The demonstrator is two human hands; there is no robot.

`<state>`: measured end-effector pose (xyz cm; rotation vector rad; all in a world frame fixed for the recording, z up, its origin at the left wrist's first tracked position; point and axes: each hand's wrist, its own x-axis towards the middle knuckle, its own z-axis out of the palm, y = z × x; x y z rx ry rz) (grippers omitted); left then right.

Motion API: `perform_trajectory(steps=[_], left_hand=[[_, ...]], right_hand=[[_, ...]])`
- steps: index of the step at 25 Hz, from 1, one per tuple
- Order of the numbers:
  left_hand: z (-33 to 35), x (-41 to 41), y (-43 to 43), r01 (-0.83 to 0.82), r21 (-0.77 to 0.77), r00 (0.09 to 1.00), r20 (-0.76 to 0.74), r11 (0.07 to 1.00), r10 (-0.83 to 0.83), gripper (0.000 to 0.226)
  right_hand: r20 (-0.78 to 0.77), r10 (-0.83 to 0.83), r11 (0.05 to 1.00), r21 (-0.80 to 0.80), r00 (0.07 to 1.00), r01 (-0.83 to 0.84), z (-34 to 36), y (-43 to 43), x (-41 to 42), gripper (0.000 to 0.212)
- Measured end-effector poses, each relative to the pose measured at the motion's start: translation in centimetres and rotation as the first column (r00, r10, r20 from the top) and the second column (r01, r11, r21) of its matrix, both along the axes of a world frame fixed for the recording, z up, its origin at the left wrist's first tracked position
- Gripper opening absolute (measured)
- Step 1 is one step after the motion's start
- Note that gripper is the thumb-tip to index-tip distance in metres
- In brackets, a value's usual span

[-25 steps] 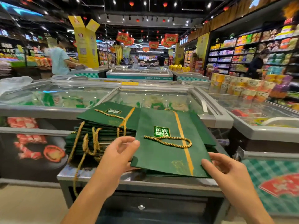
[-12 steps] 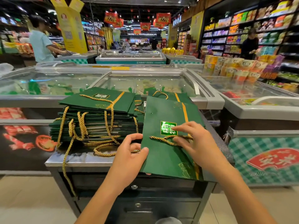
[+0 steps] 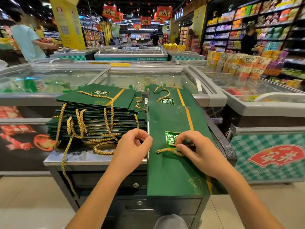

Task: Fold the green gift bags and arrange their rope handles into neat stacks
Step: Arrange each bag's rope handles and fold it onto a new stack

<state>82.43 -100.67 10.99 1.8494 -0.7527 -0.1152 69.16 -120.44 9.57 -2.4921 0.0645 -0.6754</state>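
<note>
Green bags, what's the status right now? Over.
Right hand pinching near bag's rope handle. Left hand curled at its left edge, grip unclear. Bag flat, overhanging counter. Stack to the left, ropes dangling; nothing blocking.

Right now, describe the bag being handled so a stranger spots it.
Find the steel counter before the glass freezers. Right of the tall stack of green bags, it is the nearest bag, the only one overhanging the counter's front edge, with the right hand pinching its gold rope handle.
</note>
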Motion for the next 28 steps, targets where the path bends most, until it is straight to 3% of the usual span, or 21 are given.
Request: perform_trajectory(steps=[7, 11, 19, 28], left_hand=[[-1.2, 1.6, -1.9, 0.044, -0.027, 0.998, -0.044, 0.999, -0.045, 0.024], [-1.3, 1.8, -1.5, 0.088, -0.067, 0.993, -0.074, 0.994, -0.093, 0.028], [-1.8, 2.3, -1.1, 0.172, -0.088, 0.980, -0.084, 0.981, -0.179, 0.043], [-1.8, 2.8, -0.9, 0.244, -0.201, 0.950, -0.147, 0.949, -0.276, 0.035]], right_hand=[[0.039, -0.068, 0.976, 0.212, 0.997, 0.058, 0.8, 0.6, 0.8, 0.012], [0.064, -0.070, 0.968, 0.246, 0.995, 0.053, 1.8, 0.9, 4.3, 0.009], [0.190, -0.055, 0.998, 0.007, 0.980, 0.055, -0.3, 0.7, 7.7, 0.007], [0.337, 0.015, 0.995, -0.094, 0.942, 0.018, -0.8, 0.4, 7.5, 0.011]])
